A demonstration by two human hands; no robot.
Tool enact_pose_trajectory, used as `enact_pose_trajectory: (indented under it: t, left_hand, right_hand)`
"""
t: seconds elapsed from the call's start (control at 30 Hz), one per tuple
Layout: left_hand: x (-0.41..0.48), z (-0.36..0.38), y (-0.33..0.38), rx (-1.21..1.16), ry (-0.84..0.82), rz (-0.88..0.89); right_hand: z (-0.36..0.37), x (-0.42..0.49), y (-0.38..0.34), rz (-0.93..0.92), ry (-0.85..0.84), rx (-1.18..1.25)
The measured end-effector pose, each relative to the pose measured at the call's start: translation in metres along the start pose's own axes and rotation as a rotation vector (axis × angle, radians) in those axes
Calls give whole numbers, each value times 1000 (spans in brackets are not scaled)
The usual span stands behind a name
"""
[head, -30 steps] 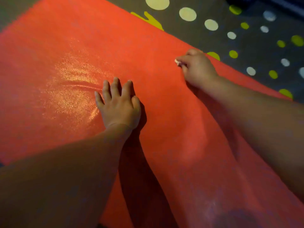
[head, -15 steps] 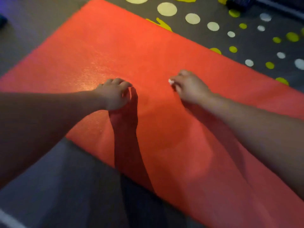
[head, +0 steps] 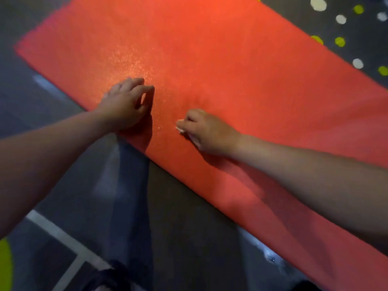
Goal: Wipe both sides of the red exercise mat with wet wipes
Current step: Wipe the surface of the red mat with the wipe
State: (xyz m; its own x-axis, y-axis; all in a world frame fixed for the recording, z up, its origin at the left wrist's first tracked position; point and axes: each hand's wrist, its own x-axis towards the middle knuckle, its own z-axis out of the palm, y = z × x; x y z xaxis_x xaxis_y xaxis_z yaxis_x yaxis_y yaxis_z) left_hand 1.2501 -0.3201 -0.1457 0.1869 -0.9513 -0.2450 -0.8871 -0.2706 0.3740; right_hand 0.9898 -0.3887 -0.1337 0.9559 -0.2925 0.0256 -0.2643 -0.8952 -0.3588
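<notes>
The red exercise mat (head: 231,59) lies flat on the floor and runs diagonally across the view. My right hand (head: 206,131) rests on the mat close to its near edge and grips a small white wet wipe (head: 181,129); only slivers of the wipe show under the fingers. My left hand (head: 126,101) sits on the mat a little to the left, at the near edge, with its fingertips pressing on the surface and nothing held. A wet sheen glints on the mat just beyond my left hand.
The dark floor (head: 184,217) in front of the mat carries white lines (head: 54,229) and a yellow patch (head: 4,263) at the lower left. Beyond the mat's far edge the floor has several white and yellow dots (head: 340,40).
My right hand with the wipe has drawn back across the mat from its far side to the near edge. My left hand went from flat and spread to arched on its fingertips, nearer the near edge.
</notes>
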Motion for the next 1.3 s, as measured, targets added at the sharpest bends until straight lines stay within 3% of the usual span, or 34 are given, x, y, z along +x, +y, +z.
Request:
enact_pose_trajectory:
  t: [0.07, 0.13, 0.27, 0.33, 0.4, 0.47, 0.53, 0.57, 0.63, 0.7, 0.77, 0.8, 0.87, 1.03, 1.1, 1.17, 1.23, 1.3]
  left_hand:
    - [2, -3, -3, -8, -26, -1]
    - [2, -5, -6, -11, -33, -2]
    - [-3, -4, -17, -40, -6, 67]
    - [-7, -2, -28, -34, -6, 105]
    - [-13, 0, -36, -21, 6, 126]
    - [-19, 1, -41, -8, 25, 128]
    - [-24, 0, -44, 3, 42, 113]
    - [-26, -1, -44, 7, 42, 106]
    - [-28, -2, -43, 8, 36, 90]
    - [-32, -5, -45, 15, 32, 75]
    - [-37, -9, -48, 24, 23, 55]
    - [-40, -11, -50, 27, 19, 47]
    - [-44, -14, -53, 34, 15, 45]
    - [-51, -16, -55, 36, 14, 54]
    - [-53, -18, -51, 34, 6, 46]
    - [-54, -21, -47, 40, -17, 23]
    - [-54, -24, -43, 49, -33, 2]
    - [-54, -27, -37, 59, -32, -9]
  right_hand:
    - [-2, 4, 2, -129, -31, -45]
    - [-9, 10, 29, -35, 19, -142]
    - [-30, 8, 90, 671, 272, -291]
    - [-24, 13, 85, 819, 323, -259]
    - [-10, 26, 51, 635, 301, -159]
    - [10, 35, 10, 237, 197, -38]
    - [15, 42, -12, -89, 29, -90]
    - [10, 47, -6, -151, 8, -152]
    - [-2, 59, 22, -23, 101, -286]
    - [-17, 61, 56, 343, 226, -360]
    - [-22, 59, 70, 619, 289, -297]
    - [-19, 61, 62, 645, 280, -277]
    - [-5, 63, 26, 483, 249, -224]
    - [38, 33, -77, -233, 52, -82]
    - [38, 32, -71, -337, -2, -85]
    - [34, 42, -43, -256, 92, -97]
    - [19, 48, -9, 19, 234, -102]
    - [13, 43, 3, 219, 269, -73]
